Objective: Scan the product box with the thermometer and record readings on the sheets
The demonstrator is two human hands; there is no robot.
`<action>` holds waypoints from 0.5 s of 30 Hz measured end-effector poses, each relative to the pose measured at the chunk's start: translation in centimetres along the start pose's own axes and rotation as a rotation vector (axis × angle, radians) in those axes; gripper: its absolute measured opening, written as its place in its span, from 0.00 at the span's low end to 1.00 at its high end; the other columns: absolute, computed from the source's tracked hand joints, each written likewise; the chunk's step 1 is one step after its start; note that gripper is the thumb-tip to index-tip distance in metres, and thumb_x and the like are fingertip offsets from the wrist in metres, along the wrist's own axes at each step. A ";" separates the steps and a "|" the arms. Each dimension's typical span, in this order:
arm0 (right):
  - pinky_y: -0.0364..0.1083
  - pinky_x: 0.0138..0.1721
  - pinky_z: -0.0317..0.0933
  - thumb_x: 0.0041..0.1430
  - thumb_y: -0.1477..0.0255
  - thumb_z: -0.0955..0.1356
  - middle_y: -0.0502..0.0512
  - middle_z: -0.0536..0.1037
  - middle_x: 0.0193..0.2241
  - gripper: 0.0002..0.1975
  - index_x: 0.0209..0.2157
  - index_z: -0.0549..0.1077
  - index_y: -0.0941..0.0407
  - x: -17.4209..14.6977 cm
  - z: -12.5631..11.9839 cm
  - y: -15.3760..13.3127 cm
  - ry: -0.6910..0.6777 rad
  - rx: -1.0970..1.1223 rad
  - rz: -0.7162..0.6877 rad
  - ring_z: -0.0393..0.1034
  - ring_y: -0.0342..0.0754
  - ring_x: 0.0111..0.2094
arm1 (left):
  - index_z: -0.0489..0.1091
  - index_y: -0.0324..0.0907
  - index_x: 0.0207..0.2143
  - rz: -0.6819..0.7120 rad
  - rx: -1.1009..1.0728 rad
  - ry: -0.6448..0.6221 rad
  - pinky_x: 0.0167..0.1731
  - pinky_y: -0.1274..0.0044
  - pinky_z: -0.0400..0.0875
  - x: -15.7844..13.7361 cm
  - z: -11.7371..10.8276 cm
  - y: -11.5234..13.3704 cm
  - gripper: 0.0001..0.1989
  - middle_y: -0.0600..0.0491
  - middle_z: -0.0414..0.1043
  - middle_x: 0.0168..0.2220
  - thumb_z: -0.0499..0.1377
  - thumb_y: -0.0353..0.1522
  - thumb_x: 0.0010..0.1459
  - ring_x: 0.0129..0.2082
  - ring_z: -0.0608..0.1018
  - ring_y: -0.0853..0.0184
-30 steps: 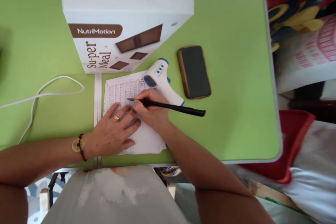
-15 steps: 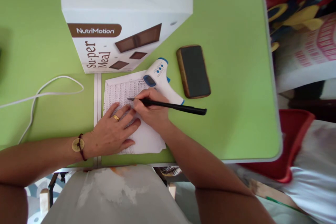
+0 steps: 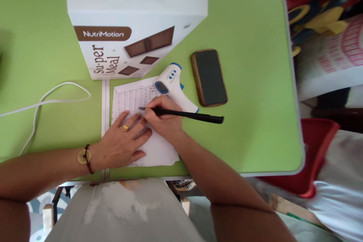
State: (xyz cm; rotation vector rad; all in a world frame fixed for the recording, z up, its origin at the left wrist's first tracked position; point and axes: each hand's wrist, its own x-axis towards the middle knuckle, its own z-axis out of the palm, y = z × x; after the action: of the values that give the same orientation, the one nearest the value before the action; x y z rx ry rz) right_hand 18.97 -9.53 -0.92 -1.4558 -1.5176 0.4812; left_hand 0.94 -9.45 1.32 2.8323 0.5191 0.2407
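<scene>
My right hand (image 3: 166, 119) pinches a black pen (image 3: 195, 115), its tip touching the sheet of paper (image 3: 163, 149) among rows of small handwriting. Flat on the lower left of that sheet rests my left hand (image 3: 121, 138), fingers spread, with a gold ring and a dark cord bracelet on the wrist. The paper's top edge is folded or creased. A white and blue infrared thermometer (image 3: 177, 90) lies over the paper's upper right part, its handle just beyond my right hand.
A large white NutriMotion box (image 3: 136, 11) stands behind the paper. To the right lies a phone (image 3: 211, 77) in a brown-edged case. A white cable (image 3: 61, 101) loops across the left of the green table (image 3: 261, 64). A red tray-like item (image 3: 317, 147) sits beyond the table's right edge.
The pen tip has shifted very slightly to the right along the writing. My left hand, the paper and the other things stay where they were.
</scene>
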 end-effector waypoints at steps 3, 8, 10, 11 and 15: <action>0.42 0.23 0.60 0.51 0.75 0.65 0.44 0.68 0.18 0.04 0.24 0.65 0.54 0.0 0.0 0.0 0.014 0.012 0.024 0.62 0.41 0.20 | 0.65 0.36 0.57 -0.002 0.001 0.003 0.60 0.52 0.57 -0.1 0.0 0.0 0.31 0.38 0.61 0.60 0.65 0.44 0.58 0.60 0.64 0.46; 0.41 0.22 0.60 0.52 0.76 0.65 0.44 0.69 0.18 0.05 0.24 0.67 0.54 -0.2 0.0 -0.2 0.003 0.027 0.001 0.62 0.41 0.20 | 0.64 0.36 0.58 -0.004 -0.005 -0.020 0.61 0.52 0.57 -0.1 -0.1 0.0 0.31 0.37 0.61 0.60 0.64 0.43 0.59 0.60 0.63 0.46; 0.40 0.22 0.61 0.52 0.77 0.65 0.44 0.69 0.18 0.05 0.24 0.67 0.54 -0.2 0.1 -0.3 -0.004 0.036 -0.010 0.63 0.40 0.19 | 0.63 0.36 0.59 -0.005 -0.005 -0.035 0.61 0.52 0.57 -0.1 -0.1 0.0 0.31 0.37 0.61 0.60 0.64 0.43 0.60 0.61 0.63 0.46; 0.40 0.22 0.61 0.52 0.77 0.65 0.43 0.69 0.18 0.05 0.25 0.67 0.54 -0.3 0.2 -0.3 -0.007 0.041 -0.012 0.63 0.40 0.19 | 0.63 0.36 0.59 -0.005 -0.005 -0.037 0.61 0.52 0.57 0.0 -0.1 0.0 0.31 0.37 0.61 0.60 0.64 0.43 0.60 0.61 0.63 0.46; 0.39 0.22 0.61 0.52 0.77 0.65 0.43 0.70 0.19 0.05 0.25 0.67 0.54 -0.3 0.2 -0.4 -0.048 0.040 -0.009 0.64 0.39 0.20 | 0.63 0.35 0.60 -0.001 0.001 -0.024 0.61 0.52 0.57 0.0 -0.1 0.0 0.32 0.38 0.61 0.60 0.64 0.44 0.59 0.60 0.63 0.45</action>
State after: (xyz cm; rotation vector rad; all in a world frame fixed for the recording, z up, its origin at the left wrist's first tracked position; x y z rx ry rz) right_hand 18.55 -9.80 -0.74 -1.4151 -1.5435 0.5413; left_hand 0.89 -9.40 1.39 2.8320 0.5161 0.2054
